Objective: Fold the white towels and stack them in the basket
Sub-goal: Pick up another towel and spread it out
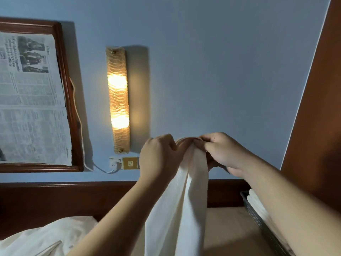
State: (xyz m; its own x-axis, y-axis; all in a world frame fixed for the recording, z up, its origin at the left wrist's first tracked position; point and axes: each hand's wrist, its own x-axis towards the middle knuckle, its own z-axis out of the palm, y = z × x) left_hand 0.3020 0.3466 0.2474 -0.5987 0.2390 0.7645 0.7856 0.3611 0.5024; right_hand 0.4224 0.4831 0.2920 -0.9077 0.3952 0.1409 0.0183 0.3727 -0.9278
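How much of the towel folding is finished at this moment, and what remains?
Done: some folded white towels already lie in the grey basket at the right. In hand: the left hand and right hand pinch the top edge of one white towel, held up and hanging, not yet folded. Left: white cloth lies heaped at lower left, probably more towels to fold.

basket right, headboard behind, linen left
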